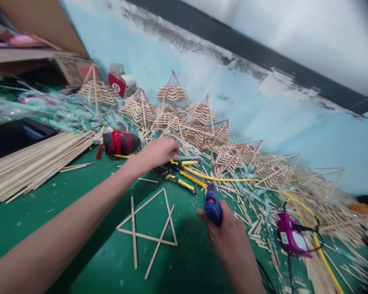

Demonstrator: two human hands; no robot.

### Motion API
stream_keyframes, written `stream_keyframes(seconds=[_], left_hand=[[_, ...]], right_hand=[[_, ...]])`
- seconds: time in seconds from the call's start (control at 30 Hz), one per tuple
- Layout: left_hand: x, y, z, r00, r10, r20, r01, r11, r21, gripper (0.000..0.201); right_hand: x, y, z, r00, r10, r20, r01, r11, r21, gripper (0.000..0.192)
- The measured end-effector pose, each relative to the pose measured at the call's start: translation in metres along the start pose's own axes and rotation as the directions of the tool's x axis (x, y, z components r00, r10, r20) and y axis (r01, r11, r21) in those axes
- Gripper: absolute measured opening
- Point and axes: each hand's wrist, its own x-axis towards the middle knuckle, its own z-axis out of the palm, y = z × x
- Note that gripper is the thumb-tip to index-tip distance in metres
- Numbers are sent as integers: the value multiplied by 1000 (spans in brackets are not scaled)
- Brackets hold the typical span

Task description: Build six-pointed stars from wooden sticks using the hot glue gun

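My right hand (233, 241) is closed round a blue hot glue gun (214, 206), low over the green tabletop. Stretched out over the loose sticks, my left hand (162, 149) has its fingers curled; whatever they may grip is hidden. Just below the left hand lie pliers with black and yellow handles (182, 183). In front of me, thin wooden sticks form a triangle (147, 236), and two more sticks (134, 232) cross it at the left and right sides, like part of a star.
Several stick-built pyramid frames (171, 94) line the blue wall. A long bundle of sticks (39, 163) lies at left, near a black roll wrapped in red cord (121, 142). At right sit a magenta device (291, 232) with black cable and a yellow cord (328, 261). Short sticks and plastic strips are scattered about.
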Motion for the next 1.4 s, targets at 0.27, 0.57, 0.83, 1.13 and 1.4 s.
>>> stream_keyframes(seconds=[0.27,0.57,0.83,1.13,1.4], left_hand=[[79,43,13,964,121,235,-135,990,45,35],[112,34,17,887,98,451,-93,995,-33,37],[105,39,-7,961,228,158,-150,905,-398,20],[20,58,-52,934,180,-308,-355,568,-743,15],[-5,68,-71,893,450,-1,-399,791,-464,27]], right_hand=[[12,-5,-19,985,67,-162,-48,991,124,24],[52,-17,-25,980,195,-39,-107,683,722,58],[50,-15,-1,978,204,31,-74,209,975,53],[46,-14,-2,960,242,144,-129,-79,989,43],[47,-27,-1,925,298,234,-190,-171,967,43]])
